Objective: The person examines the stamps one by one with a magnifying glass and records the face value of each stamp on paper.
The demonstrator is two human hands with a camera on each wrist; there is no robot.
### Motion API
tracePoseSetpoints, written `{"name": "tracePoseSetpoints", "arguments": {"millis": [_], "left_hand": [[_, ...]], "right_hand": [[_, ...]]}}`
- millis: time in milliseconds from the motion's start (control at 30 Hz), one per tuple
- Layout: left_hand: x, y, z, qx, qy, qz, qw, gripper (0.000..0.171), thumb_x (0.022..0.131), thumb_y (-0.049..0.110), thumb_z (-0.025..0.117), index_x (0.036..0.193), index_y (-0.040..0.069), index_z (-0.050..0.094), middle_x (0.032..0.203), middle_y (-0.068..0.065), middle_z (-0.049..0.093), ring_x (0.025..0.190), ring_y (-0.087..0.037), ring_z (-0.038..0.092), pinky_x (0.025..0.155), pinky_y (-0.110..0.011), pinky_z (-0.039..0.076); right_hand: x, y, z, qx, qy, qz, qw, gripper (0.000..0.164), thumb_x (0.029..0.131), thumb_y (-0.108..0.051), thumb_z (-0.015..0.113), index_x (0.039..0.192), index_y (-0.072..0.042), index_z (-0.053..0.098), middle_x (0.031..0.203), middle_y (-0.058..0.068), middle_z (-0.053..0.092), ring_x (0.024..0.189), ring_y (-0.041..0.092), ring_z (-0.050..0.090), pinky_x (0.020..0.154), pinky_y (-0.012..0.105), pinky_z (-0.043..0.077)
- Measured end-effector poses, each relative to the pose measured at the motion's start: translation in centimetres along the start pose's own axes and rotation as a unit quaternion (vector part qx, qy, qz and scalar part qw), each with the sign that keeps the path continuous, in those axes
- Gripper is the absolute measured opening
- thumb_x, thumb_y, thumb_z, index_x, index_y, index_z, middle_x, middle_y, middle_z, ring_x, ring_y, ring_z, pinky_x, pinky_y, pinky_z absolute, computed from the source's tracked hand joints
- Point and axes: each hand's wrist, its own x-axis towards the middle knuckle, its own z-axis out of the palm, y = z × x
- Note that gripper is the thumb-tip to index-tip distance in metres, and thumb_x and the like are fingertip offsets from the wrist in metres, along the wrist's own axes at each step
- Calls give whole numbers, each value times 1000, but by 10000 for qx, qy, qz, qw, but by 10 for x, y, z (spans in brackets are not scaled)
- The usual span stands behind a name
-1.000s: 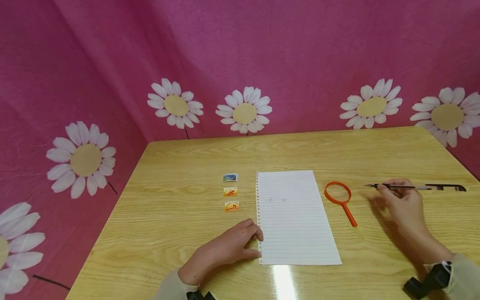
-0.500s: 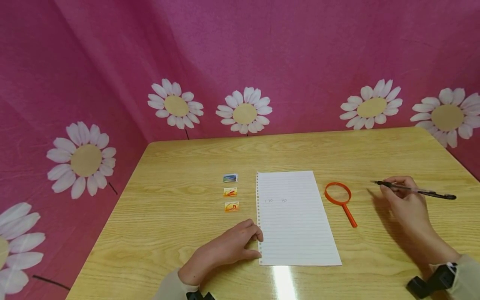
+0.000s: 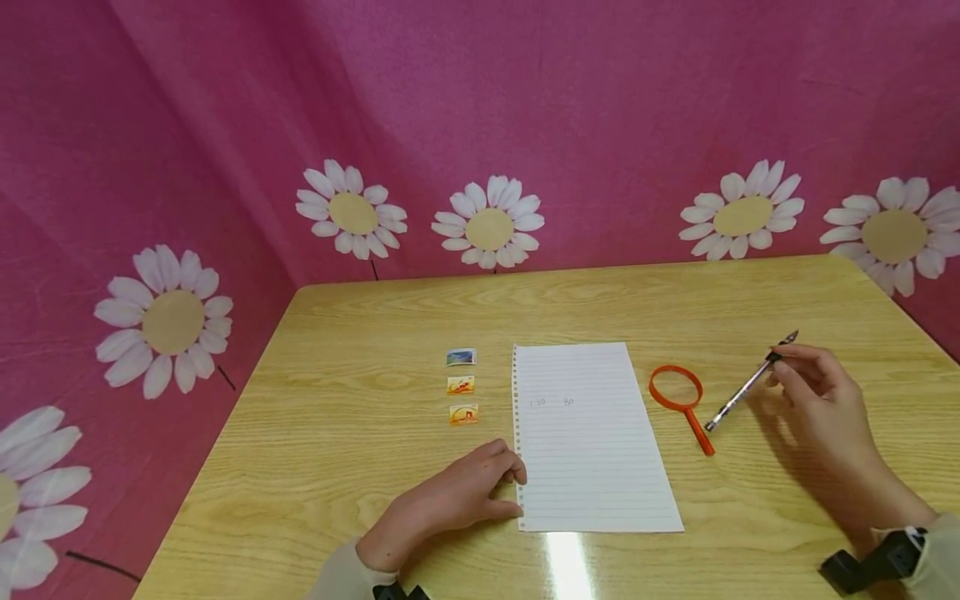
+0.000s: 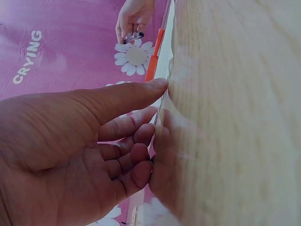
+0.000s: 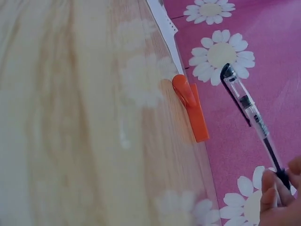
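In the head view my right hand (image 3: pixel 832 408) pinches a clear and black pen (image 3: pixel 738 397) near its grip, above the table. The nib points up and away; the capless-looking clip end slants down toward the handle of an orange-red magnifying glass (image 3: pixel 697 429). The right wrist view shows the pen's clear barrel (image 5: pixel 261 128) and black clip. My left hand (image 3: pixel 453 492) rests at the left edge of a lined sheet of paper (image 3: pixel 592 467), thumb and bent fingertips touching it. Faint handwritten numbers stand on the sheet's upper part.
Three small stamp-like pictures lie in a column left of the paper: a blue-green one (image 3: pixel 461 357), a yellow-red one (image 3: pixel 461 385) and another yellow-red one (image 3: pixel 463 415). A pink flowered cloth (image 3: pixel 600 125) hangs behind the wooden table (image 3: pixel 337 375).
The pen has turned in my right hand: its nib pointed left before and now points up and away. That hand has shifted slightly right. My left hand and the paper stay put.
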Motion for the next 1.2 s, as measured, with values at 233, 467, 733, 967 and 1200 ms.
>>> {"name": "tracePoseSetpoints", "arguments": {"millis": [233,467,733,967,1200], "left_hand": [[-1,-2,2,-7,-1,7,10000,26,87,24,75,104,13,60,100,5,51,87,-4,42,81,-16,37],[0,-2,2,9,-18,-54,10000,25,87,24,74,105,13,60,100,6,50,87,-4,42,81,-15,37],[0,0,-1,1,-92,-148,9998,25,88,25,74,105,14,60,100,6,49,87,-4,42,81,-16,37],[0,0,-1,-4,-130,-136,9998,25,88,26,73,106,14,60,101,6,50,88,-4,42,82,-16,37],[1,0,-2,21,-116,-109,9999,25,88,26,73,105,14,60,100,6,49,88,-4,42,81,-15,36]], "right_hand": [[2,-2,1,-297,144,169,9993,29,95,-3,60,116,-23,58,95,-20,59,82,-10,56,66,6,44],[11,-3,-6,-1498,-595,-467,9858,22,96,-2,57,114,-12,60,89,-26,56,76,-11,53,64,7,40],[24,3,-6,-2906,-1485,-619,9432,21,93,-4,61,113,-5,58,78,-10,57,66,-4,45,54,19,37],[29,7,-1,-3275,-1932,-818,9213,19,91,0,63,110,-5,61,80,2,60,65,-3,42,54,21,35],[32,10,2,-3413,-2178,-890,9100,16,91,-3,64,106,-8,63,78,0,54,64,-1,37,55,22,31]]}}
